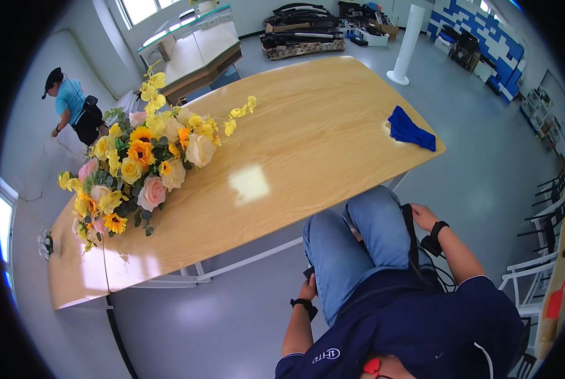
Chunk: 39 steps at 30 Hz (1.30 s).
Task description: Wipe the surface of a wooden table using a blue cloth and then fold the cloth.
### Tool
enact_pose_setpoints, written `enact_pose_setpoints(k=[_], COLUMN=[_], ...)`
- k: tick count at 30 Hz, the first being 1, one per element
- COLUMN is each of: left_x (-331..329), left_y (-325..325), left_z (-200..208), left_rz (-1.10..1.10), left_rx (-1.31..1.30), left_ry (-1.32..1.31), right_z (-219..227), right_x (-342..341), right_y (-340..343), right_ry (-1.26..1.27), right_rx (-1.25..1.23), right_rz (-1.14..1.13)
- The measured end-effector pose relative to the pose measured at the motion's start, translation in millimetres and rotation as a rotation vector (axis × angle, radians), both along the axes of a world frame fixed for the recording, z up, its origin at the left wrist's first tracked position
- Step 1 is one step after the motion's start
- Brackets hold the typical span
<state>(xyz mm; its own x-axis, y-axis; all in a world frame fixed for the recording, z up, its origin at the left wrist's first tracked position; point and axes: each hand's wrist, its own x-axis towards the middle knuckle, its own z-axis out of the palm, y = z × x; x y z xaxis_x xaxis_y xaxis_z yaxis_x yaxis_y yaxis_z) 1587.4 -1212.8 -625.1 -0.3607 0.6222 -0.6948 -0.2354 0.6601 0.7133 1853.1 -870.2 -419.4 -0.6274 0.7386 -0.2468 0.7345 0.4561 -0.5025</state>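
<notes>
Navy shirt (pixel 409 309): worn by the camera wearer, pale piping at the sleeve hems.
Blue jeans (pixel 339 252): both knees close to the near edge of the desk (pixel 308 151).
Left hand (pixel 308 289): low beside the left thigh, at a small black object (pixel 309 273); fingers largely hidden, so cannot tell whether the grip is pinching it.
Right hand (pixel 425 216): beside the right knee, next to a black strap (pixel 412 222) that runs down along the right thigh; cannot tell whether the grip is pinched on it or only alongside.
Wristbands (pixel 435 239): black, one on each wrist.
Cables (pixel 447 281): thin, black, looped by the right hip.
Desk surface: light wood grain, bright reflection near the middle, seam toward the left end.
Blue cloth (pixel 411 129): crumpled, lying on the desk near its right end, well apart from both hands.
Flower arrangement (pixel 143 158): yellow, cream, pink and orange blooms with green leaves, on the left part of the desk.
Co-worker (pixel 74 104): light blue top, black cap, dark bag at the side; beyond the flowers.
White column (pixel 406 47): upright on the grey floor, past the desk.
Black parts (pixel 301 31): long pieces, stacked near the far wall.
</notes>
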Motion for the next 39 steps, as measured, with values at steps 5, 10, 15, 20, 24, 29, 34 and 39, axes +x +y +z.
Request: enact_pose_setpoints(k=[5,10,15,20,24,29,34,39], left_x=[1.9,-2.0,0.8,3.3,0.3,-2.4,-2.3,2.0], left_y=[2.7,1.2,-0.1,4.8,1.3,0.7,-7.7,-18.7], left_z=[2.5,4.1,0.7,11.3,13.3,10.3,-16.8,-73.8], left_rz=[-0.003,0.012,0.046,0.028,0.025,-0.024,-0.004,-0.255], left_rx=[0.044,0.055,0.056,0.063,0.021,0.012,-0.005,0.242], left_ry=[0.003,-0.015,0.009,0.010,0.001,-0.039,-0.044,0.137], right_z=[17.7,55.9,53.7,66.4,91.2,106.2,118.1,103.1], right_x=[-2.2,-14.9,-26.3,-42.1,-63.3,-75.2,-94.4,-99.1], right_y=[-2.1,-23.8,-32.8,-32.4,-43.3,-43.2,-38.9,-28.2], right_ry=[0.251,0.584,0.482,0.538,0.727,0.788,0.921,0.863], right_rx=[0.029,-0.573,-0.351,-0.279,-0.386,-0.649,-0.797,-0.944], right_rz=[-0.177,-0.437,-0.153,-0.207,-0.213,-0.211,-0.337,-0.275])
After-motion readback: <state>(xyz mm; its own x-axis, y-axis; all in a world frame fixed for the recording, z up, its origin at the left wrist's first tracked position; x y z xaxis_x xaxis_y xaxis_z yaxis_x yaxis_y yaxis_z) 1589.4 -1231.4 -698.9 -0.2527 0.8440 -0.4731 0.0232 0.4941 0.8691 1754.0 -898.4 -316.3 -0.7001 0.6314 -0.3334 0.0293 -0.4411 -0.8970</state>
